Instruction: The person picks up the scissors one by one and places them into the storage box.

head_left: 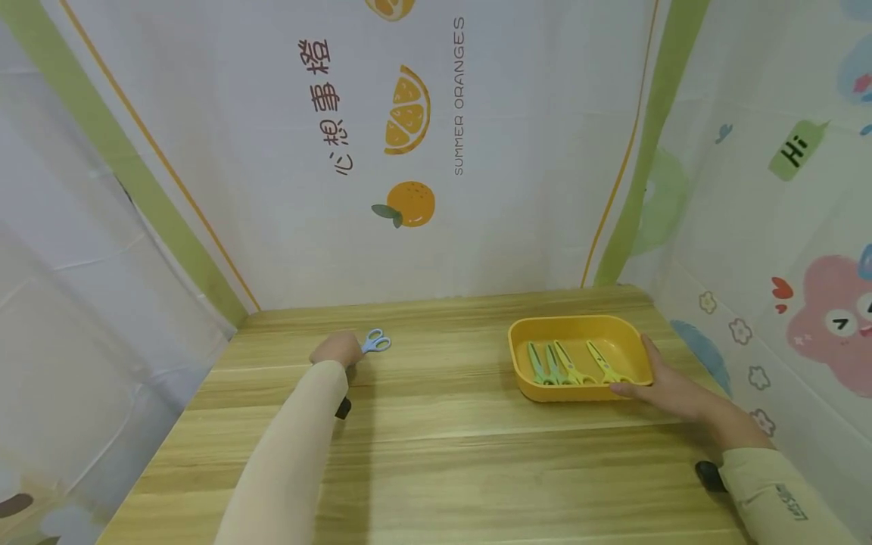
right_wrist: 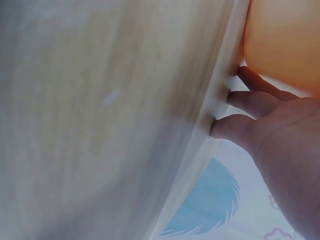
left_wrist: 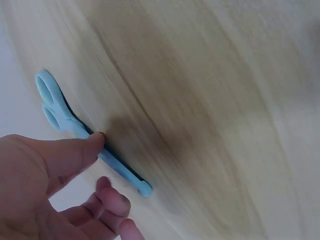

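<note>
On the left of the table, the left hand (head_left: 337, 349) is at a pair of light blue scissors (head_left: 376, 341). In the left wrist view its thumb lies across the scissors (left_wrist: 117, 162) near their middle, pinching them, with the other fingers bent beside the blade end. The scissors' handle loops point away from the palm. At the right, the right hand (head_left: 671, 390) holds the front right corner of a yellow plastic bin (head_left: 565, 393), thumb at the front rim and fingers along the side. Several green and yellow scissors (head_left: 572, 363) lie inside it. The right wrist view shows fingertips against the tabletop beside the bin (right_wrist: 285, 45).
Both hands work over a wood-grain table (head_left: 443, 454). A white cloth with orange prints (head_left: 518, 189) hangs behind its far edge, and a patterned cloth (head_left: 749, 227) hangs on the right. Another white cloth (head_left: 88, 265) hangs to the left.
</note>
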{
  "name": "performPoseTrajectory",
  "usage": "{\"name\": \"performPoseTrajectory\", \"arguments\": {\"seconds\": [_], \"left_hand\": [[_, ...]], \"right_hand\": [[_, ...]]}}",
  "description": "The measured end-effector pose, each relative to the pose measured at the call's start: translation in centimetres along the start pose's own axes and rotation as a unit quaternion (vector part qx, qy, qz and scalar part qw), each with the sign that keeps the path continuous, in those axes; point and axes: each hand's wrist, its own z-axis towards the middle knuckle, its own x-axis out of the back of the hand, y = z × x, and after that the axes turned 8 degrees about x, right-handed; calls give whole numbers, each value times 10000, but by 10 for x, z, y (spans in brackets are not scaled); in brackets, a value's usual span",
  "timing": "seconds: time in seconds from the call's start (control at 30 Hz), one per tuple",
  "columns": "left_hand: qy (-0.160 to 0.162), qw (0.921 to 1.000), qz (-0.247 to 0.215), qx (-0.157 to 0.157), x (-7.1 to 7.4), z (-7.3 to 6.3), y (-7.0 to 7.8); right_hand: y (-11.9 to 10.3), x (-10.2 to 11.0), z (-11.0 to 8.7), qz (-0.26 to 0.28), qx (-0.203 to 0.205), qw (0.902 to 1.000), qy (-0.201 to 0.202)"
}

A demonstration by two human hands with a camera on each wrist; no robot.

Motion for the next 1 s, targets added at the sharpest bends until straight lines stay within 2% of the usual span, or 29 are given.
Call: {"name": "performPoseTrajectory", "arguments": {"seconds": [0.17, 0.37, 0.47, 0.57, 0.67, 0.87, 1.0], "left_hand": [[28, 9998, -52, -178, 1, -6, 0], [94, 9990, -178, -409, -1, -4, -2], [195, 9988, -258, -379, -3, 0, -4], [248, 9990, -325, -183, -3, 1, -6], [127, 9998, -153, 50, -1, -10, -3], [-135, 9981, 417, 428, 5, -50, 10], [-182, 9977, 412, 510, 7, -62, 15]], "right_hand": [[-1, 1, 1, 69, -5, 10000, 13], [-3, 2, 0, 33, 65, 9999, 83], [-3, 1, -1, 46, 67, 9999, 88], [-2, 0, -2, 124, 46, 9999, 71], [0, -1, -2, 135, 19, 9999, 53], [2, 0, 1, 134, 10, 9999, 34], [2, -1, 2, 7, -49, 10000, -11]]}}
